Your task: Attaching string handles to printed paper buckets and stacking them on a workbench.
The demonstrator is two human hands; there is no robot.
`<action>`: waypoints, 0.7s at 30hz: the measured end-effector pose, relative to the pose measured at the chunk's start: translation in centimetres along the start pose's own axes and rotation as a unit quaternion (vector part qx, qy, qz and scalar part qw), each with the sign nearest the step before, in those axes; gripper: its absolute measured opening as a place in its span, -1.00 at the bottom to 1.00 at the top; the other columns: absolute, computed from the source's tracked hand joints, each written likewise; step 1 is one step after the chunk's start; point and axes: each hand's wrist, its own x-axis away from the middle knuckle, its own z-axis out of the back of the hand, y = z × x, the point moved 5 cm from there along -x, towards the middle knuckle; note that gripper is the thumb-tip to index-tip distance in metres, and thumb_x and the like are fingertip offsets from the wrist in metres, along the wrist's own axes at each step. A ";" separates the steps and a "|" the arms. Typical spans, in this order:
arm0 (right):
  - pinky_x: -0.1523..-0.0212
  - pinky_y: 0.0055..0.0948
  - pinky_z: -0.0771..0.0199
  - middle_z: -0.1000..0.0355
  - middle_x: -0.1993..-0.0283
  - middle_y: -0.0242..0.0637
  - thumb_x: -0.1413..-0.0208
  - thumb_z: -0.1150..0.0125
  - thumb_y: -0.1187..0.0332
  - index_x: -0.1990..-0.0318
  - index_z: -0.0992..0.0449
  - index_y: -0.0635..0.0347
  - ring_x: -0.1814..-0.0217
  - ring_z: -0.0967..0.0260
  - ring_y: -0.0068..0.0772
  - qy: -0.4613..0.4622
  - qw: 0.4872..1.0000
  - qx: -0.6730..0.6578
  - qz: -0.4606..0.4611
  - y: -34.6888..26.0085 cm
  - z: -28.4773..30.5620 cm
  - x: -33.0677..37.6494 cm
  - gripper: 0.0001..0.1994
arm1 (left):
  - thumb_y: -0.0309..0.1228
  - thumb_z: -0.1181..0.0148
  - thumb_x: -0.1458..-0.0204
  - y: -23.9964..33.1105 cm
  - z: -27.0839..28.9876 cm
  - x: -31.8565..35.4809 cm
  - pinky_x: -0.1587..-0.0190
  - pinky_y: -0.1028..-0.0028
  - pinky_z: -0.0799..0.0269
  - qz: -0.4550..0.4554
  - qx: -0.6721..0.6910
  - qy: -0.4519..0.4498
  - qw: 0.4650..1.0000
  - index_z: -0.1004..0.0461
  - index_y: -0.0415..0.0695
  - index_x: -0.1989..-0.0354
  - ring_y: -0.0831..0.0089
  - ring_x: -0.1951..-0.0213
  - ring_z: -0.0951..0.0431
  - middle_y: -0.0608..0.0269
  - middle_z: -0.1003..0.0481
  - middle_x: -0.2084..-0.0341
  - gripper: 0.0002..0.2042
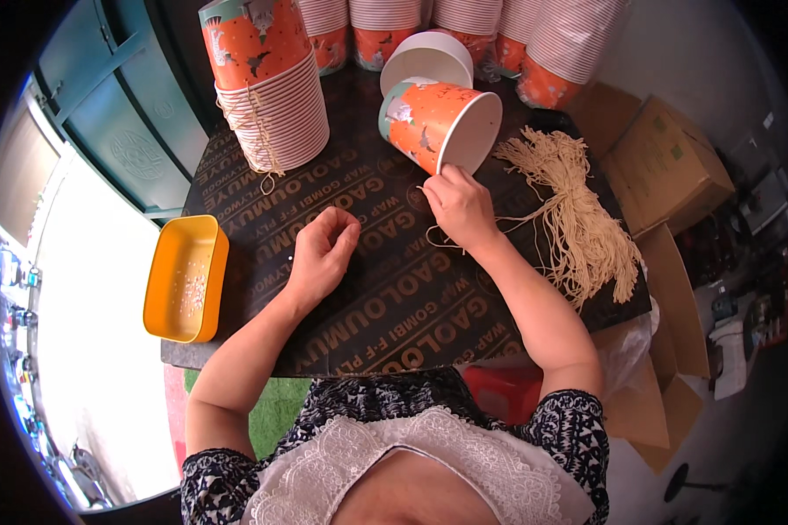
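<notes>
An orange paper bucket [425, 122] with a printed pattern lies tilted on the dark table, its white mouth turned toward the right. At the near side of its rim, my right hand [460, 208] is closed in a pinch. A strand of cream string [442, 241] trails by that hand. My left hand [322, 254] is held over the table with curled fingers; whatever they may pinch is too small or hidden to name. Off to its left stands a yellow plastic box [153, 293] with many tiny pale bits inside.
A tall stack of paper buckets [280, 114] with strings down its side stands at the back left. A white-lined bucket [411, 59] and several wrapped stacks [569, 44] line the back. String hank [578, 210] lies right; cardboard boxes [674, 162] stand beyond the table [385, 306].
</notes>
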 end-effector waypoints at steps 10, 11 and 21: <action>0.32 -0.42 -0.49 -0.43 0.27 -0.30 0.14 -0.10 0.44 0.48 -0.46 0.18 0.21 -0.39 -0.33 -0.120 0.969 0.027 0.214 -6.0 -0.4 0.5 -0.95 | -0.40 0.02 -0.12 6.2 4.2 1.1 -0.17 0.28 -0.17 -0.329 -0.212 0.246 0.887 -0.35 -0.27 0.15 0.18 -0.06 -0.31 -0.02 -0.30 0.02 -0.79; 0.28 -0.42 -0.48 -0.43 0.26 -0.32 0.15 -0.10 0.45 0.47 -0.48 0.18 0.21 -0.38 -0.34 -0.132 0.964 0.021 0.231 -6.4 -0.5 0.6 -0.93 | -0.29 0.06 -0.17 6.5 4.8 1.1 -0.18 0.29 -0.15 -0.339 -0.210 0.272 0.876 -0.36 -0.26 0.15 0.22 -0.08 -0.30 0.01 -0.30 -0.01 -0.74; 0.17 -0.37 -0.41 -0.48 0.10 -0.36 0.16 -0.18 0.45 0.49 -0.50 0.17 0.13 -0.44 -0.35 -0.185 0.950 -0.098 0.233 -8.1 -0.1 1.0 -0.96 | -0.13 0.12 -0.22 8.8 6.4 0.7 -0.34 0.13 0.08 -0.345 -0.316 0.171 0.867 -0.22 -0.25 -0.23 0.05 -0.31 -0.14 -0.09 -0.17 -0.26 -0.48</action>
